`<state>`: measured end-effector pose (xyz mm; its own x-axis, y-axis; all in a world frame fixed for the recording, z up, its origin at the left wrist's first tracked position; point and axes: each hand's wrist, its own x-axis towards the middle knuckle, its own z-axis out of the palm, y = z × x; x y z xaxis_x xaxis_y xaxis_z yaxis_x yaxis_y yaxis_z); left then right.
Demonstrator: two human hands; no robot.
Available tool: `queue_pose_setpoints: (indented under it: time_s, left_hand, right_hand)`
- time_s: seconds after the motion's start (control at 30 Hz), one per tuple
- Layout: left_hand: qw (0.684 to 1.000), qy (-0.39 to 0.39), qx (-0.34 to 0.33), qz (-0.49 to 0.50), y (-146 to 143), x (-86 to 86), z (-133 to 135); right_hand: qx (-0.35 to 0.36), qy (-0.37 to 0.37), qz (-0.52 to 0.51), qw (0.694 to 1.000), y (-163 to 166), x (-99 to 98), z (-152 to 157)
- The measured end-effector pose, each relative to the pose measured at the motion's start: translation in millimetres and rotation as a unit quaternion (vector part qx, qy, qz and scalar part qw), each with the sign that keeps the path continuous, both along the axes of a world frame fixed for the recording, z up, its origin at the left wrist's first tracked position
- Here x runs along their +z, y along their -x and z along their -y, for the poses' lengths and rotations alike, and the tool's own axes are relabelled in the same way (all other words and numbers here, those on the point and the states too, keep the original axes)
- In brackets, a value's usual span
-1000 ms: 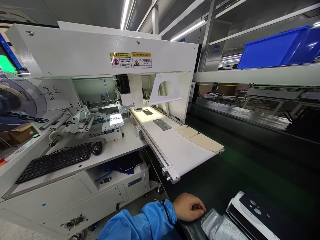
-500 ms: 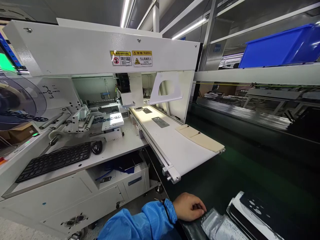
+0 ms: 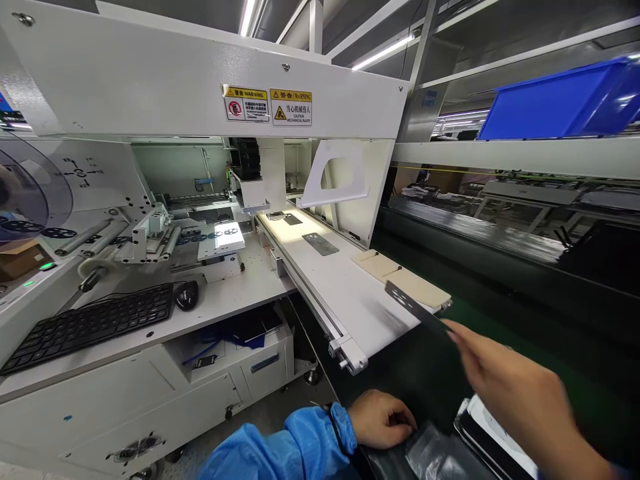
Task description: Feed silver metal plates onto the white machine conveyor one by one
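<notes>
Your right hand (image 3: 520, 393) was out in front, blurred, fingers pinched shut on the near end of a thin dark plate (image 3: 413, 308). The plate stuck out from your fingertips, tilted, its far end over the near edge of the white conveyor belt (image 3: 350, 293), just beside the tan pad (image 3: 400, 280) at the belt's right corner. Whether the plate touched the belt could not be told.

Your left hand (image 3: 383, 420), in a blue sleeve (image 3: 285, 450), rested low on the dark green bench (image 3: 500, 320), fingers curled loosely, tips touching clear plastic bags (image 3: 440, 457); no firm grip on them could be made out.

Right of the bags, under your right wrist, lay a stack of dark panels (image 3: 495, 440) with white edges.

Further up the belt lay a second grey plate (image 3: 321, 244), flat, well apart from the one you held. Left of the belt: white machine housing (image 3: 150, 87) with yellow warning labels (image 3: 267, 105), a black keyboard (image 3: 90, 325) and black mouse (image 3: 186, 295) on its shelf. A blue bin (image 3: 555, 100) stood on the rack at upper right
</notes>
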<state>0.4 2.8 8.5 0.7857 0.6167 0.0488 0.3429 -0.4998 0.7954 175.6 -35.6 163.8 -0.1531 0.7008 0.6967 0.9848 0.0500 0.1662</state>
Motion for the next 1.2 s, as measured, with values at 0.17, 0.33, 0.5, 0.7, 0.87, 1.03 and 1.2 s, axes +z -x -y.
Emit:
queue_pose_setpoints:
  time_s: [0.17, 0.33, 0.5, 0.7, 0.87, 1.03, 1.2]
  left_hand:
    - [1.0, 0.006, -0.023, 0.015, 1, -5.4, -1]
    - [0.998, -0.012, -0.033, 0.054, 2, -10.2, -2]
    - [0.998, -0.012, -0.029, 0.061, 2, -9.1, -2]
    - [0.999, 0.002, -0.019, 0.044, 0, -13.9, -1]
    - [0.998, 0.011, -0.032, 0.045, -1, -20.4, -2]
    - [0.998, 0.009, -0.035, 0.051, -1, -19.7, -3]
    - [0.998, 0.005, -0.033, 0.058, 0, -13.4, -2]
  right_hand:
    - [0.03, 0.162, 0.01, 0.986, 70, 5.2, -64]
    - [0.067, 0.266, -0.014, 0.962, 92, -11.8, -76]
    - [0.081, 0.297, -0.028, 0.951, 95, -15.8, -76]
    - [0.062, 0.305, -0.054, 0.949, 103, -15.1, -98]
    - [0.061, 0.31, -0.061, 0.947, 110, -14.2, -106]
    - [0.046, 0.322, -0.067, 0.943, 107, -15.9, -95]
    - [0.035, 0.32, -0.065, 0.945, 101, -17.4, -86]
